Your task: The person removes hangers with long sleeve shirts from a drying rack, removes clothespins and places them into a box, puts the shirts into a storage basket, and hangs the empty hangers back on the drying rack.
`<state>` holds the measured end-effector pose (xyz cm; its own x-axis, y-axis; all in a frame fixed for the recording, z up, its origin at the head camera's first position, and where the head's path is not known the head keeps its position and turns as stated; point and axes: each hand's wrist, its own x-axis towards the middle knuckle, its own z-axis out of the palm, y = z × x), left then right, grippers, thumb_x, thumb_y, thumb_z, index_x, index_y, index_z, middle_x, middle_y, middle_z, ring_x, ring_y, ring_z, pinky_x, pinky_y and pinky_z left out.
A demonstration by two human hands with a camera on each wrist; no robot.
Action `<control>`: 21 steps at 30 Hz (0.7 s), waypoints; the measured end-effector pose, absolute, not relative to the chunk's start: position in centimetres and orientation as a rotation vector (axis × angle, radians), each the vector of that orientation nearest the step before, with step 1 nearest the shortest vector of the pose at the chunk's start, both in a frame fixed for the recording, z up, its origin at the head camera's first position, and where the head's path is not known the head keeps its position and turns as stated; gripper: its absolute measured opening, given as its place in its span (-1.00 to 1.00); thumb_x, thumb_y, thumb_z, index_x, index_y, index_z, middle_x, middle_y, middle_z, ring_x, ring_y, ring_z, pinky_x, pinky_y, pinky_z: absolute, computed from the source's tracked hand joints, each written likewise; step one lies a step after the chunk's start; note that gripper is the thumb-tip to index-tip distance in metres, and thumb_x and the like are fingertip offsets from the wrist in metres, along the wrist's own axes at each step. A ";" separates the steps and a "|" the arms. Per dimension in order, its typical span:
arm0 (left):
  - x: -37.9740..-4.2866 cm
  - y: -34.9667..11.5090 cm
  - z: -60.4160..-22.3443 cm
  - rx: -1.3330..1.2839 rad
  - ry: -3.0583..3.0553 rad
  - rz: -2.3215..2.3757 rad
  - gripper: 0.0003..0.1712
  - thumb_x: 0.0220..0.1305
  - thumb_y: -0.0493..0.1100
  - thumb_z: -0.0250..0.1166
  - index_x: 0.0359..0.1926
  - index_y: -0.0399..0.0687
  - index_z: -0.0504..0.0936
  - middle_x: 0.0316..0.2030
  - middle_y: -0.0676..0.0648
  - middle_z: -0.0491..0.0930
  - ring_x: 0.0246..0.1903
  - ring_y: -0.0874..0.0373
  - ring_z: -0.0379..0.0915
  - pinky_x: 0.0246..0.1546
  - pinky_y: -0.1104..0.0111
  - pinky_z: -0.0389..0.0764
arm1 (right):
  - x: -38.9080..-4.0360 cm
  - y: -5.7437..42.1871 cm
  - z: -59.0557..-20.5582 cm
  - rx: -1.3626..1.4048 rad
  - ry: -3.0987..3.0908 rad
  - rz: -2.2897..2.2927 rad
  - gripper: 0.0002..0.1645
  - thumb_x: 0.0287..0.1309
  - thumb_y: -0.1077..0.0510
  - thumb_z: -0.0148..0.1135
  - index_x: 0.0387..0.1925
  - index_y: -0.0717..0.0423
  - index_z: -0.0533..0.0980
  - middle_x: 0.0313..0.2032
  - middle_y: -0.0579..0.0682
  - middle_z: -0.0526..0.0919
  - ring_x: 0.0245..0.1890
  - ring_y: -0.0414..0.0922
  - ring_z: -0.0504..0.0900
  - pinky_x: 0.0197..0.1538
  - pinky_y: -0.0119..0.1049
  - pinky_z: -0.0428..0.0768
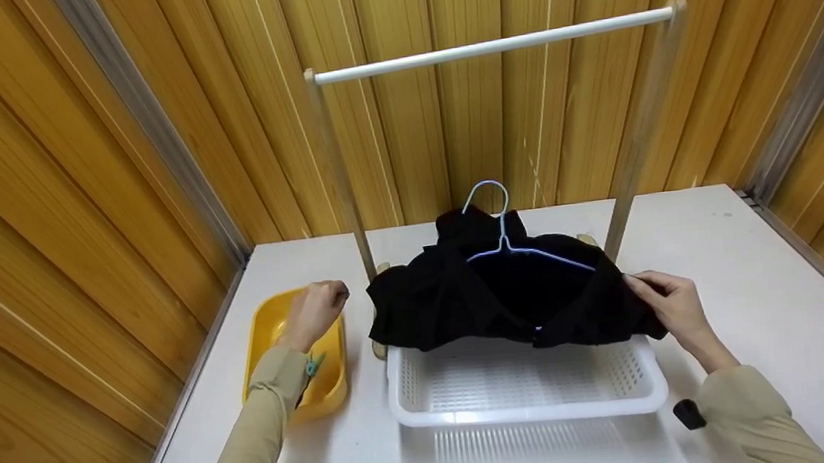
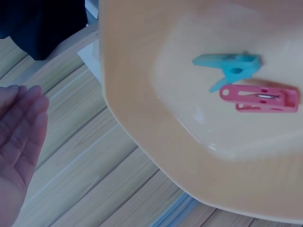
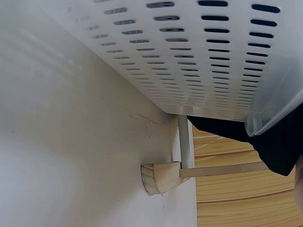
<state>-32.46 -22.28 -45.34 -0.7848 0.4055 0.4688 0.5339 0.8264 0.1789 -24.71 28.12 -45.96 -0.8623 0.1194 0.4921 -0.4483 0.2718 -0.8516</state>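
A black shirt (image 1: 433, 297) with a collar lies over the back part of a white basket (image 1: 528, 411). Inside its neck opening sits a thin light-blue wire hanger (image 1: 506, 242), its hook standing up. My right hand (image 1: 676, 305) pinches the shirt's edge at the right shoulder; in the right wrist view only a sliver of that hand shows, beside the black cloth (image 3: 279, 146). Over the yellow basin (image 1: 257, 342) is my left hand (image 1: 318, 310), apart from the shirt. The left wrist view shows its fingers (image 2: 21, 127) loosely extended, with nothing seen between them.
A teal clothespin (image 2: 232, 66) and a pink clothespin (image 2: 260, 98) lie in the basin. Behind the basket stands a rack with a white crossbar (image 1: 493, 47) and wooden posts (image 1: 339, 171); one wooden foot (image 3: 161, 177) rests on the white table (image 1: 784, 303). Wood-patterned walls enclose the table.
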 end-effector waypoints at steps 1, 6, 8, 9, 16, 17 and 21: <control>-32.5 -22.1 -45.3 -0.707 -2.587 -0.429 -0.86 0.08 -0.43 0.19 -0.49 -0.17 0.62 -0.51 -0.04 0.58 -0.50 0.11 0.51 -0.49 0.29 0.51 | -24.7 28.1 -45.9 0.295 -2.085 1.625 -0.91 0.06 0.48 0.14 -0.40 0.52 0.53 -0.49 -0.20 0.62 -0.46 -0.31 0.54 -0.34 -0.53 0.44; -32.5 -21.5 -45.1 -0.743 -2.553 -0.407 -0.87 0.06 -0.42 0.22 -0.50 -0.16 0.62 -0.52 -0.03 0.58 -0.51 0.13 0.51 -0.50 0.30 0.51 | -24.7 28.1 -46.0 0.305 -2.088 1.627 -0.92 0.06 0.48 0.14 -0.40 0.51 0.54 -0.48 -0.18 0.63 -0.47 -0.30 0.54 -0.35 -0.52 0.45; -32.4 -21.2 -45.1 -0.749 -2.542 -0.403 -0.87 0.05 -0.42 0.22 -0.51 -0.14 0.62 -0.52 -0.01 0.57 -0.52 0.14 0.51 -0.52 0.30 0.50 | -24.7 28.2 -46.1 0.311 -2.087 1.625 -0.92 0.06 0.48 0.14 -0.40 0.50 0.54 -0.48 -0.18 0.63 -0.47 -0.30 0.55 -0.35 -0.52 0.45; -32.3 -21.1 -45.1 -0.748 -2.537 -0.407 -0.86 0.05 -0.41 0.23 -0.52 -0.13 0.61 -0.53 0.00 0.57 -0.52 0.15 0.50 -0.53 0.30 0.50 | -24.7 28.2 -46.2 0.314 -2.087 1.624 -0.92 0.05 0.49 0.13 -0.40 0.50 0.54 -0.48 -0.18 0.63 -0.47 -0.30 0.55 -0.36 -0.52 0.45; -32.4 -20.1 -45.2 -0.761 -2.487 -0.440 -0.92 0.09 -0.35 0.24 -0.49 -0.14 0.61 -0.52 0.00 0.55 -0.53 0.16 0.48 -0.55 0.32 0.48 | -24.7 28.2 -46.2 0.309 -2.073 1.622 -0.93 0.03 0.50 0.14 -0.42 0.51 0.54 -0.50 -0.20 0.62 -0.48 -0.31 0.54 -0.36 -0.53 0.44; -32.4 -20.0 -45.2 -0.764 -2.476 -0.435 -0.92 0.10 -0.34 0.25 -0.48 -0.14 0.61 -0.53 0.00 0.55 -0.53 0.15 0.48 -0.56 0.32 0.48 | -24.7 28.2 -46.2 0.308 -2.070 1.626 -0.93 0.04 0.50 0.14 -0.42 0.51 0.54 -0.50 -0.20 0.62 -0.48 -0.31 0.54 -0.36 -0.53 0.44; -32.4 -19.6 -45.2 -0.766 -2.456 -0.436 -0.94 0.13 -0.30 0.26 -0.46 -0.13 0.60 -0.53 -0.01 0.52 -0.55 0.15 0.46 -0.57 0.31 0.46 | -24.7 28.2 -46.1 0.308 -2.065 1.635 -0.93 0.04 0.50 0.13 -0.42 0.51 0.54 -0.51 -0.20 0.62 -0.49 -0.31 0.54 -0.37 -0.53 0.44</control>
<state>-32.44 -19.61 -45.21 -0.7014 0.4298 0.5686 0.5993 0.7875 0.1440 -24.69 28.17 -46.13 -0.8571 0.1198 0.5010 -0.4601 0.2593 -0.8492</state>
